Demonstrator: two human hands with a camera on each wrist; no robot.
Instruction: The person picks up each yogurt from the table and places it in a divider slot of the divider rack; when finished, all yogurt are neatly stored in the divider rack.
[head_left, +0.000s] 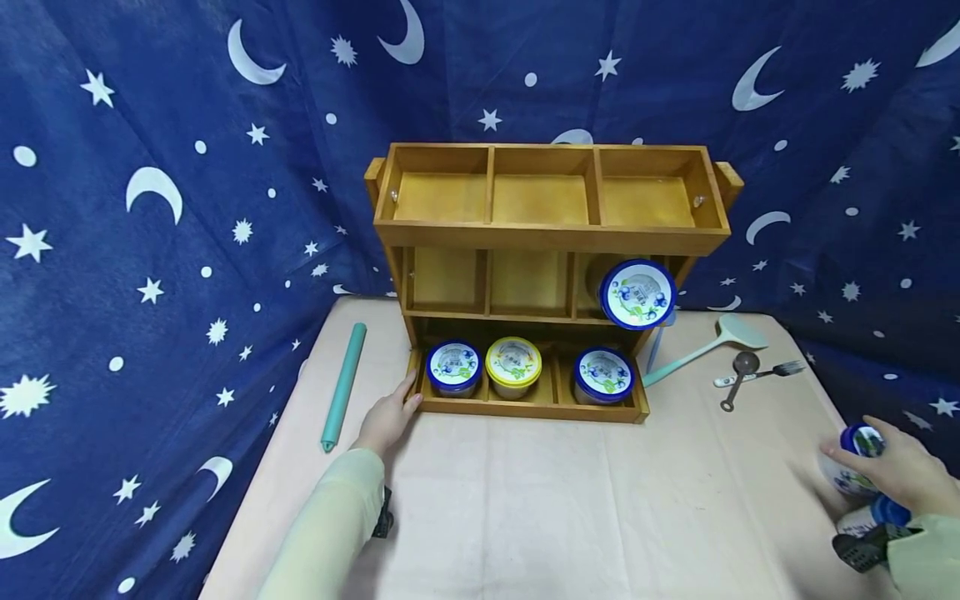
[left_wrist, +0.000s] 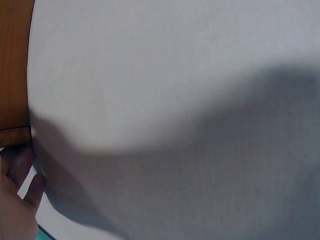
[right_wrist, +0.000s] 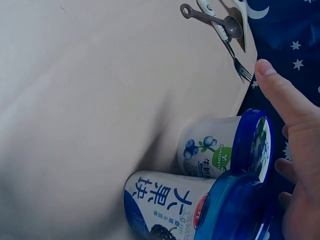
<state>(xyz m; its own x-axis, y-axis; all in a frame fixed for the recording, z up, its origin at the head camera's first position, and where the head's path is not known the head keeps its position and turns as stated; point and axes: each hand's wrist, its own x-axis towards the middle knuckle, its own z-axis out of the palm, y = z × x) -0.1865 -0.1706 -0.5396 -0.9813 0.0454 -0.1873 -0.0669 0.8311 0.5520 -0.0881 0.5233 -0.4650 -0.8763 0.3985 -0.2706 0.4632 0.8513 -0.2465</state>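
Note:
My left hand (head_left: 386, 421) touches the front left corner of the wooden rack (head_left: 517, 407), and its fingertips (left_wrist: 22, 162) meet the wood in the left wrist view. On the right side of the table my right hand (head_left: 900, 467) hovers around a white tub with a blue lid (right_wrist: 212, 147). Its thumb (right_wrist: 272, 80) is stretched out, apart from the lid. Touching or close beside that tub stands a taller container with a blue cap (right_wrist: 165, 202), printed with a blackberry, partly hidden by the hand in the head view.
The rack's bottom tier holds two blue-lidded tubs (head_left: 453, 367) and a yellow-lidded tub (head_left: 513, 365). Another blue-lidded tub (head_left: 637, 293) sits in the middle tier. A teal stick (head_left: 345, 383) lies left; a pale spatula (head_left: 738, 332), grey spoon (head_left: 746, 363) and fork (head_left: 787, 368) lie right.

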